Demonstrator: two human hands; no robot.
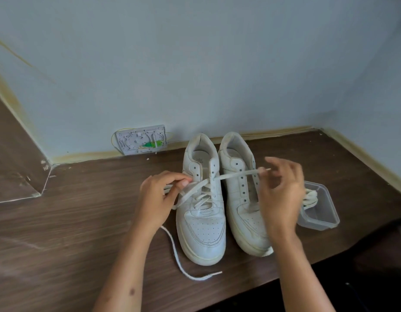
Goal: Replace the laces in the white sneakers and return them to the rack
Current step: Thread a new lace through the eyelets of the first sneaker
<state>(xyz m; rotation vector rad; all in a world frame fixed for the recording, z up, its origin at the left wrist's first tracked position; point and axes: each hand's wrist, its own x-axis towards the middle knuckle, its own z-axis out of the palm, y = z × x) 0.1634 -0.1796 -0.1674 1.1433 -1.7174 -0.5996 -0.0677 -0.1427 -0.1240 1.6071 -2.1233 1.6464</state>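
The right hand (281,194) and left hand (159,199) are pinching the lace (237,174); they should be keeping it flat and evenly taut through the left sneaker (202,212).

We see soft, even daylight, no glare; faint shadows. Right hand (282,194) motion-blurred. Wide-angle bending at edges; near right corner dark.

Two white sneakers (200,212) (242,199), two hands (157,199) (282,194), one lace (183,262) being threaded, one clear plastic box (323,212) of spare laces (309,199), and one wall socket plate (142,140).
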